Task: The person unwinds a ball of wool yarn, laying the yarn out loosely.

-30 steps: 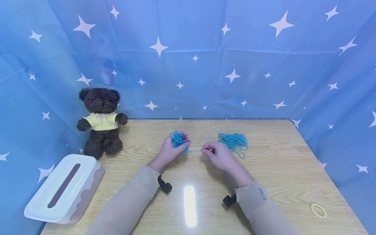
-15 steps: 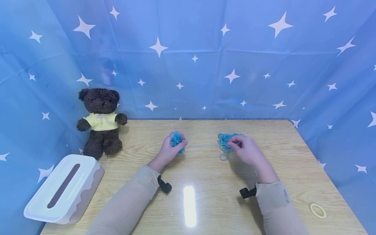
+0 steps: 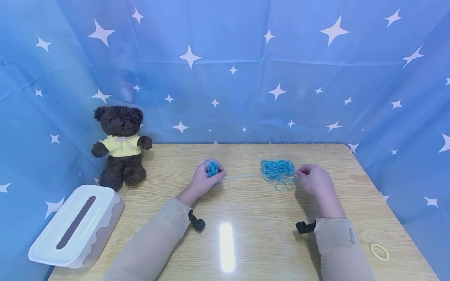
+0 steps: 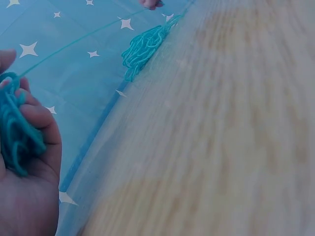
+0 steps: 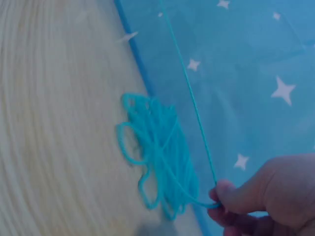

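the sleeves at the bottom are beige, each with a black mount; dark lettering shows at lower right.

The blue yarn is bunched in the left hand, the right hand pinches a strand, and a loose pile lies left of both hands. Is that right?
Not quite: the head view shows the loose pile on the table between the left hand and the right hand. The rest is right.

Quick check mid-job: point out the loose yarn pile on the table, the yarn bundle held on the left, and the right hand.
Yarn pile point(image 3: 277, 170): head view, middle of its heaped loops.
Yarn bundle point(image 4: 17, 132): left wrist view, middle of its visible loops.
Right hand point(image 3: 316, 181): head view, back of the hand.
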`<state>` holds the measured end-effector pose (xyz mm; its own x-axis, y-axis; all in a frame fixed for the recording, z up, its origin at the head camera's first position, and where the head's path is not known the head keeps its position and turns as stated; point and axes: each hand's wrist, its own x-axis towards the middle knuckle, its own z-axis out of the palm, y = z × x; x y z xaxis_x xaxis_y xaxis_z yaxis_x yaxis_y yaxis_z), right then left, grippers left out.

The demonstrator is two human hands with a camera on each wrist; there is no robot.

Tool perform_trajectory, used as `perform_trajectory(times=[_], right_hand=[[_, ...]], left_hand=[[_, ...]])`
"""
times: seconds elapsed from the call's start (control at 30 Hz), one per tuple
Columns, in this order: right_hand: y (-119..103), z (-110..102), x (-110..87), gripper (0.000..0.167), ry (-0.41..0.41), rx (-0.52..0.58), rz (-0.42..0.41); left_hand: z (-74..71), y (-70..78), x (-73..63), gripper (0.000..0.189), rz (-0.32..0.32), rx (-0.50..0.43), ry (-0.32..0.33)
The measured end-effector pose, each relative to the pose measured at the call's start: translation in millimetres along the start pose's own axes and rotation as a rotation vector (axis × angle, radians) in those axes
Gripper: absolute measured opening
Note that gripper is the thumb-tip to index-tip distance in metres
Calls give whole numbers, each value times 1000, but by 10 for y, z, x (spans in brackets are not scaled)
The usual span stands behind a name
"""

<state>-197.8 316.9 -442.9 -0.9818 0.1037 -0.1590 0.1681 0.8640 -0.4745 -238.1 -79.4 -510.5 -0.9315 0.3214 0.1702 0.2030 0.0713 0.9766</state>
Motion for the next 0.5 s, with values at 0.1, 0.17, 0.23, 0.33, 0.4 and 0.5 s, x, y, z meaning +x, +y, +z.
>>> perform_trajectory(times=[0.1, 0.17, 0.23, 0.33, 0.4, 0.5], right_hand=[[70, 15, 26, 37, -5, -7, 53], [115, 39, 48, 39, -15, -4, 90], [146, 65, 66, 40, -25, -8, 111], [166, 105, 91, 40, -40, -15, 114], [141, 119, 92, 40, -34, -24, 97], [20, 145, 70, 38, 47, 3, 43]], left_hand=[[1, -3, 1, 12, 3, -24, -14], [-1, -5, 1, 11, 12, -48, -27], [-2, -5, -2, 10, 14, -79, -43], [-4, 0, -7, 9, 1, -121, -59], [-4, 6, -9, 10, -8, -135, -63], [-3, 9, -10, 11, -13, -126, -61]])
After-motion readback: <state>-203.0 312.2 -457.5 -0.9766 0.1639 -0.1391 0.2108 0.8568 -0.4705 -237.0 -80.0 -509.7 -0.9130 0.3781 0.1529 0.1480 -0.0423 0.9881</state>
